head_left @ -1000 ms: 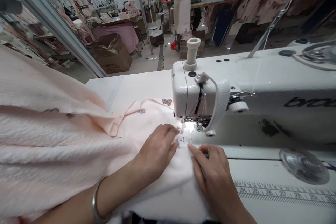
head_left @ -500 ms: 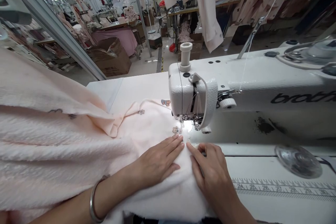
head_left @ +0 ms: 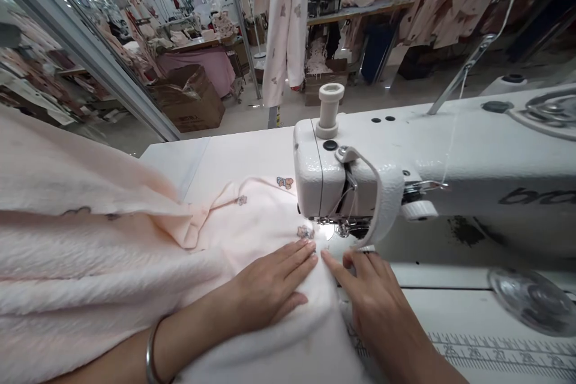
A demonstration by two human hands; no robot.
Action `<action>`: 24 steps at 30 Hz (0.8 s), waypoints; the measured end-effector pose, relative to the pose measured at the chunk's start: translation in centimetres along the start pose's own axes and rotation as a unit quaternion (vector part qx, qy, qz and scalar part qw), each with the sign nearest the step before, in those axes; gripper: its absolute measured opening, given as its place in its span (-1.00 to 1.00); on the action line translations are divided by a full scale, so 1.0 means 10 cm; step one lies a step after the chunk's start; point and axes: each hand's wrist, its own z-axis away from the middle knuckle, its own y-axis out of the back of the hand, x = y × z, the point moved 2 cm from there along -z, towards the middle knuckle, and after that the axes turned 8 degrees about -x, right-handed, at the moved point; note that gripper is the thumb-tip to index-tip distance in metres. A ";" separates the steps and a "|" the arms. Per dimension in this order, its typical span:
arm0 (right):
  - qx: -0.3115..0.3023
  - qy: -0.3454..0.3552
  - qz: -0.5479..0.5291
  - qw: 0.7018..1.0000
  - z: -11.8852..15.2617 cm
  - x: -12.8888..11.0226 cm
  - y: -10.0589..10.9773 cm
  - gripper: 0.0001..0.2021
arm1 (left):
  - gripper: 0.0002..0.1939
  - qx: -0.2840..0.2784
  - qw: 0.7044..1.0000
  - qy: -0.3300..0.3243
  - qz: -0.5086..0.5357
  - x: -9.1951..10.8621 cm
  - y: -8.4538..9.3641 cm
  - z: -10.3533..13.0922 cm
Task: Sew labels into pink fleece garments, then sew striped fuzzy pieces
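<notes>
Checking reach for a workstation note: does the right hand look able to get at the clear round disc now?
Probably yes: the right hand is by the edge of the pink fabric, and nothing appears to stand between it and the clear round disc on its right.

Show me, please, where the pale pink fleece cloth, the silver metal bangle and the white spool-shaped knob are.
Pink cloth (head_left: 112, 276), head view: fluffy fold.
Bangle (head_left: 150, 353), head view: visible band.
Spool-shaped knob (head_left: 329, 110), head view: middle stem.
</notes>
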 end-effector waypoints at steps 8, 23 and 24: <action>-0.001 -0.021 0.052 0.998 -0.14 0.05 -0.08 -0.45 | -0.49 -0.005 1.000 -0.008 0.021 -0.21 0.01 -0.04; -0.065 -0.050 0.040 0.996 -0.24 0.04 -0.07 -0.35 | -0.54 -0.019 0.999 0.008 0.034 -0.25 0.09 -0.08; -0.058 -0.048 0.037 0.996 -0.23 0.04 -0.08 -0.34 | -0.54 -0.017 0.999 0.007 0.031 -0.25 0.09 -0.08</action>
